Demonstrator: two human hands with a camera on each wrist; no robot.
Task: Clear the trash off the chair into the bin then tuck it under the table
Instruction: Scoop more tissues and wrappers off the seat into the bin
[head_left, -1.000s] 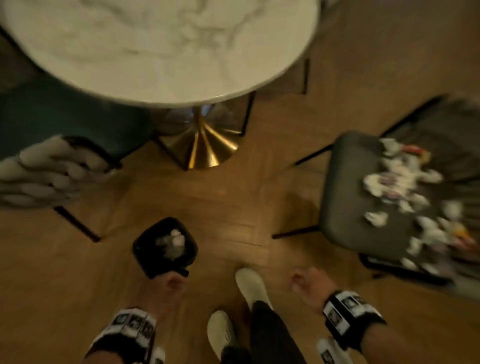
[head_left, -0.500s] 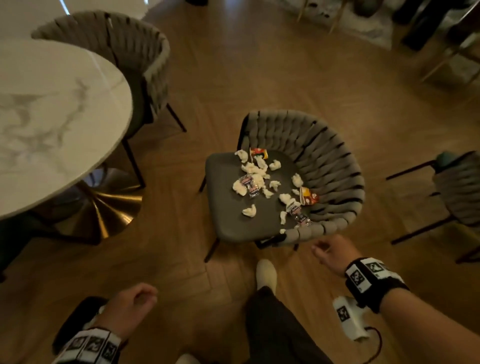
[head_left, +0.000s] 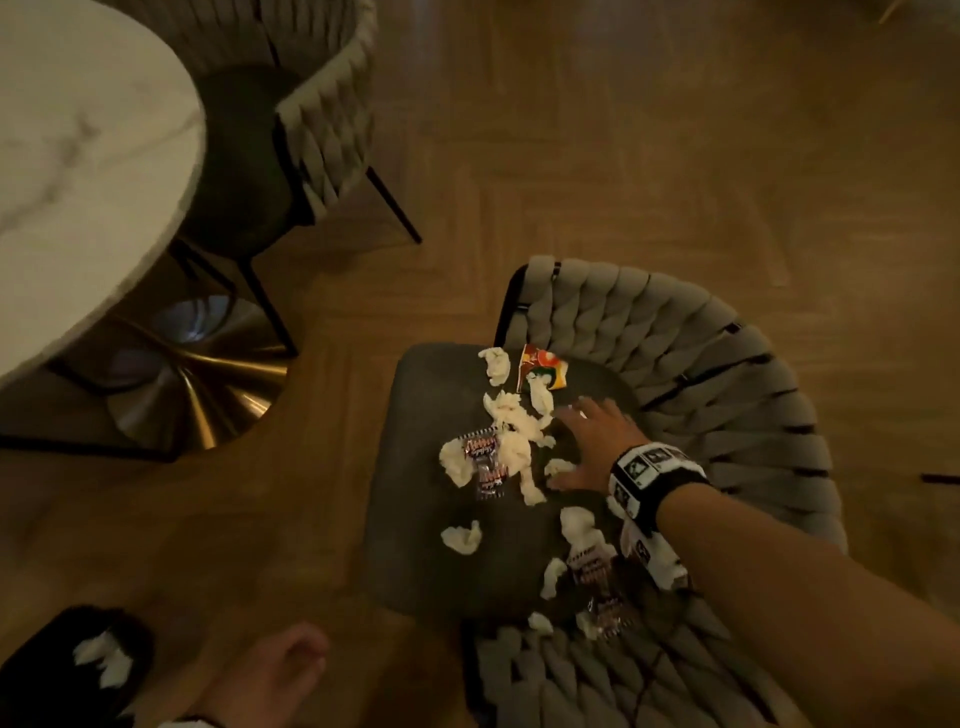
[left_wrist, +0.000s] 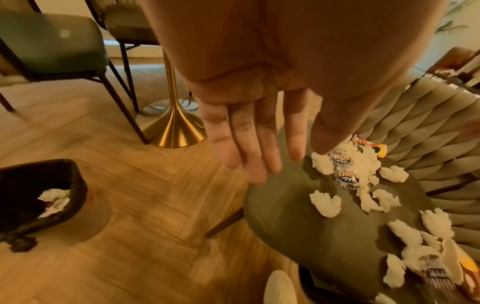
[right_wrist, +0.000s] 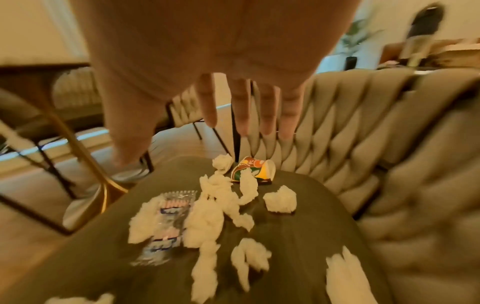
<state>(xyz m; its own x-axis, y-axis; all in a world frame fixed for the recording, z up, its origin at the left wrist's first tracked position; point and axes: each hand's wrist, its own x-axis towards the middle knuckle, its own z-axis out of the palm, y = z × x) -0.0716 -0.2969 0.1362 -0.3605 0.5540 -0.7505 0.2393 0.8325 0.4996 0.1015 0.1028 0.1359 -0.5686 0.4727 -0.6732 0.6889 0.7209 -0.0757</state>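
The chair (head_left: 415, 519) has a dark seat and a grey woven back, and stands right of centre. White tissue wads (head_left: 511, 447), silvery snack wrappers (head_left: 483, 462) and an orange-green wrapper (head_left: 543, 364) litter its seat. My right hand (head_left: 584, 447) hovers open just over the trash, fingers spread and holding nothing. From the right wrist, the right hand (right_wrist: 207, 98) hangs above the tissue pile (right_wrist: 215, 211). My left hand (left_wrist: 259, 160) is open and empty, low beside the seat's front edge. The black bin (head_left: 31, 670) sits on the floor at bottom left with tissue inside.
A round marble table (head_left: 78, 182) on a gold pedestal base (head_left: 197, 384) fills the upper left. Another woven chair (head_left: 322, 104) is drawn up to it. A green padded chair (left_wrist: 52, 45) stands beyond the base. Wooden floor lies between bin and chair.
My view has swung from the table and bin onto the littered chair. The right hand has reached out over the seat's trash. The left hand stays low near the bin.
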